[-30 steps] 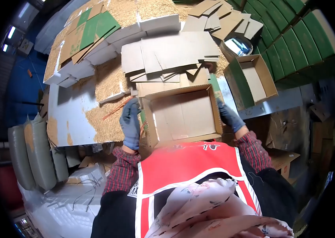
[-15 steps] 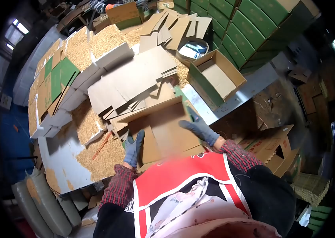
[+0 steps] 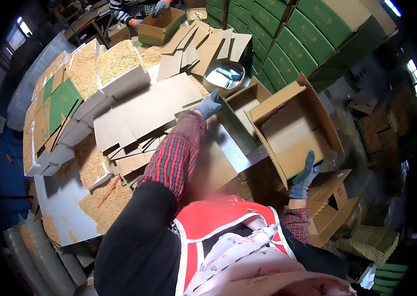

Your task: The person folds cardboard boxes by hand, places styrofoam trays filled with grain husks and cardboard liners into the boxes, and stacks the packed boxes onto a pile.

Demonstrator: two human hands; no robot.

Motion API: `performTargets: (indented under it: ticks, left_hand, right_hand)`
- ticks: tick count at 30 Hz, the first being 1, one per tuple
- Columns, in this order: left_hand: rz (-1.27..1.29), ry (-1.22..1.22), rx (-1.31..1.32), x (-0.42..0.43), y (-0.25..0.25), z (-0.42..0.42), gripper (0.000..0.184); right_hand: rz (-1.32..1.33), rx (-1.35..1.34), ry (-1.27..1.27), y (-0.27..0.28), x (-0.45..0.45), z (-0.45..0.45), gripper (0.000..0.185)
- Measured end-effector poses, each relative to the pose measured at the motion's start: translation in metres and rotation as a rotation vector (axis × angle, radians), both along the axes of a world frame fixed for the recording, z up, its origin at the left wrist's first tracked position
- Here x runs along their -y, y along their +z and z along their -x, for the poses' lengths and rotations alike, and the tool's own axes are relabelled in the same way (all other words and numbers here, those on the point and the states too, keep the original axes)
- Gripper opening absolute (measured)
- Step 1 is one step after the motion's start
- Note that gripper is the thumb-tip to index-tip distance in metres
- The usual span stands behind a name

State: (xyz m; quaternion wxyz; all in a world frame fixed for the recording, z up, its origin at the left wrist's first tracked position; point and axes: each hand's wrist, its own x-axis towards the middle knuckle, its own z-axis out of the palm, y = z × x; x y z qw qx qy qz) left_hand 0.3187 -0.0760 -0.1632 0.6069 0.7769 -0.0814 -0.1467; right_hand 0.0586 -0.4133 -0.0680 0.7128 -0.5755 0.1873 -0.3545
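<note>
My right hand [image 3: 305,176], in a blue-grey glove, is closed on the near wall of an open cardboard box [image 3: 292,130]. That box is tilted, its inside turned towards me, and it bears nothing that I can see. To its left stands a second open cardboard box with green sides [image 3: 238,123], partly hidden behind the first. My left hand [image 3: 209,105], gloved too, reaches across with its fingers closed at the left corner of the green-sided box. Below my left forearm lies a blurred piece of brown cardboard [image 3: 216,167].
Flat cardboard sheets [image 3: 142,111] are piled at the middle of the table. White trays of pale grain-like bits [image 3: 117,61] line the left. A round basket [image 3: 225,76] holds blue-white packets. Green boxes [image 3: 299,44] are stacked behind. Another person's gloved hand [image 3: 161,7] touches a box.
The box that was before me between both hands is now at the right in my right hand, raised and tilted. My left hand has gone forward to the green-sided box.
</note>
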Motion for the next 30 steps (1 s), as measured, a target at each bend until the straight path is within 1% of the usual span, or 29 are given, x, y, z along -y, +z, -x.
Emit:
performTargets:
  ticks: [1,2,3,4,6,7,8,9,10,11,12,13,14,15,16,17,19,20,21,22,23,24,25,26,28,29,30]
  left_hand:
    - [-0.204,-0.058,0.100,0.002,-0.022,-0.017,0.076]
    - [-0.432,-0.112,0.089,0.004,0.020,-0.004,0.078]
    - [-0.375,-0.174,0.094,0.004,-0.013,-0.022,0.077]
    - [-0.332,-0.179,0.225,0.002,-0.057,-0.033,0.072]
    - [-0.378,-0.353,0.262,-0.007,-0.004,-0.010,0.066]
    - [-0.246,-0.083,0.293,-0.003,-0.011,0.010,0.070]
    - [-0.113,0.088,0.290,0.004,-0.086,-0.001,0.077]
    - [-0.266,0.281,0.277,0.009,-0.055,0.040,0.084]
    - [-0.289,0.343,0.242,0.010,-0.037,0.077,0.085]
    - [-0.245,0.372,0.382,0.007,-0.038,0.116,0.081]
    - [-0.155,0.283,0.136,-0.008,0.010,0.168,0.074]
    - [-0.215,0.377,0.471,-0.020,-0.011,0.204,0.067]
    - [-0.209,0.372,0.314,-0.044,0.013,0.248,0.062]
    - [-0.339,0.474,0.332,-0.066,0.016,0.288,0.055]
    - [-0.328,0.578,0.266,-0.088,0.015,0.325,0.048]
    - [-0.364,0.688,0.105,-0.109,-0.008,0.358,0.046]
    - [-0.677,0.762,0.302,-0.152,-0.036,0.422,0.048]
    - [-0.618,0.843,0.153,-0.162,-0.030,0.445,0.050]
    - [-0.586,0.888,0.121,-0.174,-0.044,0.464,0.049]
    - [-0.567,0.943,0.101,-0.188,-0.061,0.475,0.049]
    - [-0.473,1.021,0.061,-0.199,-0.072,0.480,0.051]
    - [-0.381,1.099,0.031,-0.209,-0.063,0.472,0.054]
    - [-0.243,1.158,0.025,-0.220,-0.052,0.463,0.053]
    - [0.019,1.287,0.021,-0.224,-0.022,0.444,0.057]
    - [0.340,1.300,-0.018,-0.269,0.011,0.421,0.063]
    - [0.609,1.299,0.042,-0.297,0.009,0.412,0.064]
    - [0.880,1.273,0.102,-0.326,0.008,0.403,0.065]
  right_hand:
    - [-0.036,-0.038,0.005,-0.001,-0.011,-0.008,0.047]
    - [-0.076,-0.075,0.016,-0.005,-0.019,-0.019,0.050]
    - [-0.039,-0.081,0.072,-0.012,-0.029,-0.030,0.056]
    - [-0.067,-0.131,0.137,-0.022,-0.033,-0.043,0.057]
    - [-0.147,-0.247,0.339,-0.058,-0.043,-0.082,0.058]
    - [-0.163,-0.292,0.501,-0.113,-0.027,-0.111,0.059]
    - [-0.084,-0.437,0.513,-0.138,-0.014,-0.125,0.062]
    - [-0.093,-0.554,0.610,-0.139,0.005,-0.141,0.068]
    - [-0.105,-0.379,0.741,-0.176,0.035,-0.157,0.080]
    - [-0.365,-0.394,0.821,-0.145,0.023,-0.140,0.089]
    - [-0.352,-0.414,0.805,-0.158,0.030,-0.130,0.083]
    - [-0.338,-0.435,0.788,-0.176,0.041,-0.121,0.077]
    - [-0.317,-0.544,0.531,-0.142,0.005,-0.091,0.066]
    - [-0.240,-0.571,0.710,-0.188,0.036,-0.079,0.051]
    - [-0.156,-0.702,0.723,-0.181,0.008,-0.057,0.045]
    - [-0.060,-0.842,0.715,-0.158,-0.019,-0.029,0.039]
    - [0.472,-0.609,0.797,-0.210,-0.024,-0.009,0.031]
    - [0.603,-0.622,0.845,-0.162,-0.066,-0.008,0.043]
    - [0.734,-0.626,0.888,-0.111,-0.111,-0.007,0.057]
    - [1.144,-0.428,0.859,-0.149,-0.110,-0.022,0.077]
    - [1.029,-0.560,0.945,-0.140,-0.133,-0.029,0.095]
    - [1.126,-0.597,0.937,-0.152,-0.144,-0.036,0.104]
    - [1.070,-0.610,1.025,-0.160,-0.150,-0.039,0.107]
    - [1.009,-0.618,1.115,-0.161,-0.161,-0.041,0.111]
    - [1.108,-0.709,1.098,-0.151,-0.176,-0.040,0.103]
    - [0.869,-0.658,1.187,-0.150,-0.178,-0.040,0.089]
    - [0.783,-0.531,1.203,-0.163,-0.176,-0.041,0.074]
